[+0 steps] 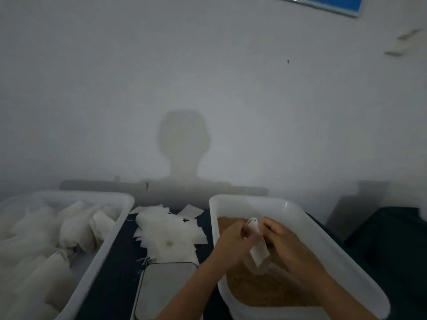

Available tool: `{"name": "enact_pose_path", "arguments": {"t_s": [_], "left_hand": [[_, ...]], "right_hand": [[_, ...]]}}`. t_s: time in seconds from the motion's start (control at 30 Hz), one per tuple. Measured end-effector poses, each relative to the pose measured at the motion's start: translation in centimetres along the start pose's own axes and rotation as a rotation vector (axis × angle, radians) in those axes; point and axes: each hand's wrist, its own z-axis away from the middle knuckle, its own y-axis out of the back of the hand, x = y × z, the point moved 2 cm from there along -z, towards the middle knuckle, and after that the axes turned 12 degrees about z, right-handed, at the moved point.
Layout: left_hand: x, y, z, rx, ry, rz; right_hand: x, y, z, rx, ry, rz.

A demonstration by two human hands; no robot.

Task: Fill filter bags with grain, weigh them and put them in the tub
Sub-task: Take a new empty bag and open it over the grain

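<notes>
Both my hands hold one white filter bag (258,249) above the brown grain (258,294) in the white tub (300,218) on the right. My left hand (233,243) pinches the bag's left side near its open top. My right hand (280,239) grips the right side of that top. The bag's mouth points away from me and its bottom hangs toward the grain. A second white tub (108,245) on the left holds several filled bags (76,229). A flat grey scale (166,289) lies between the tubs, near me.
A loose pile of empty filter bags (168,229) lies on the dark table beyond the scale. A grey wall stands close behind the tubs. A dark object (392,239) sits at the right edge.
</notes>
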Motion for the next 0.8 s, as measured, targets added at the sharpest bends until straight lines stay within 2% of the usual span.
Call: {"name": "enact_pose_path", "arguments": {"t_s": [0.2, 0.33, 0.43, 0.53, 0.6, 0.67, 0.73, 0.8], "left_hand": [[-1.5, -2.2, -0.8, -0.068, 0.020, -0.044], [-2.5, -2.2, -1.1, -0.035, 0.026, -0.112], [-2.7, -2.1, -1.0, 0.032, -0.095, -0.216], [-2.4, -2.6, -0.8, -0.017, -0.230, -0.299], [-2.6, -3.0, -0.7, -0.090, -0.275, -0.459], [-2.9, -3.0, -0.7, -0.076, -0.277, -0.588], [-2.9, -3.0, -0.6, -0.019, -0.272, -0.589], [-2.8, -3.2, -0.5, -0.030, -0.265, -0.601]], "right_hand": [[2.9, 0.7, 0.0, -0.062, 0.014, 0.053], [4.8, 0.6, -0.8, 0.000, -0.056, 0.066], [5.7, 0.5, -1.2, 0.075, -0.110, 0.157], [6.2, 0.6, -1.1, 0.109, -0.149, 0.243], [6.3, 0.8, -1.1, 0.109, -0.166, 0.201], [6.1, 0.8, -1.0, 0.088, -0.192, 0.088], [5.9, 0.8, -0.8, 0.063, -0.222, -0.008], [5.7, 0.9, -0.7, 0.039, -0.249, -0.077]]}}
